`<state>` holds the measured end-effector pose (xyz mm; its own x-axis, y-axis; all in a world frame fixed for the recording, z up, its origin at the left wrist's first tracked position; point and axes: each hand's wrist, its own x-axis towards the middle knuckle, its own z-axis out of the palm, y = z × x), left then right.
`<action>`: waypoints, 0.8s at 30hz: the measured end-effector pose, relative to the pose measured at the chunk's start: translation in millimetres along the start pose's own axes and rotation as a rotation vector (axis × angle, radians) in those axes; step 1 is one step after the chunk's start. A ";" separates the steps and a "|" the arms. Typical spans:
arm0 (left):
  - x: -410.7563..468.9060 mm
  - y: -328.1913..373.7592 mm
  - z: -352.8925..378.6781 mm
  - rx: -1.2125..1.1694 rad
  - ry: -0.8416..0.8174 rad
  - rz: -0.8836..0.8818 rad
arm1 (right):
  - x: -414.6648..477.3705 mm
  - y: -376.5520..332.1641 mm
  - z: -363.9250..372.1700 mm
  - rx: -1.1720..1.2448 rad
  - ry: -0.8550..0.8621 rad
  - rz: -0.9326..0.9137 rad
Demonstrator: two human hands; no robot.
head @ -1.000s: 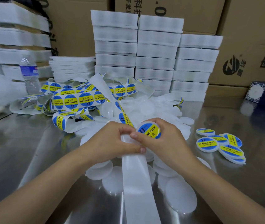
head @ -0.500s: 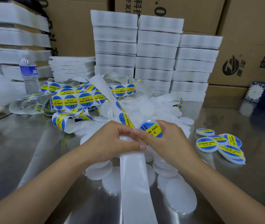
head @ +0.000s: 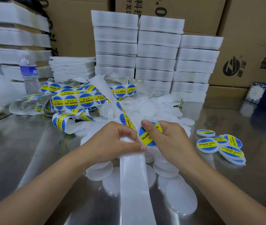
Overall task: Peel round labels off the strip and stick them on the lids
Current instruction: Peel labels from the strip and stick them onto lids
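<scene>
Water bottle, white foam stacks — cardboard boxes behind, steel table

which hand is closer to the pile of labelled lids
Right. The right hand, gripping a lid, is just left of the pile of labelled lids; the left hand, pinching the strip, lies farther left, beyond the right hand.

Bare steel tabletop open at left, lid heap ahead, seemingly foam stacks behind, labelled lids right.

Bright, even light; wide-angle edge distortion.
</scene>
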<state>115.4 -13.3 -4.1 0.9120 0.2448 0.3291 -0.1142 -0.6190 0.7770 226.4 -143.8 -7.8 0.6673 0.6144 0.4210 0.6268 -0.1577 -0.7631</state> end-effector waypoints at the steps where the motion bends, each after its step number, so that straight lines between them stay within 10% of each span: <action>1: 0.2 -0.5 0.0 -0.002 -0.002 0.004 | 0.3 -0.2 -0.2 -0.012 -0.005 -0.007; 24: 1.4 0.9 -1.9 -0.112 0.072 -0.021 | 15.3 2.8 -28.0 -0.097 0.183 -0.031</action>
<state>115.8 -12.1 -2.0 0.8848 0.3121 0.3462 -0.1419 -0.5270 0.8379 249.7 -156.5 10.2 0.7036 0.4706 0.5324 0.6778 -0.2198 -0.7016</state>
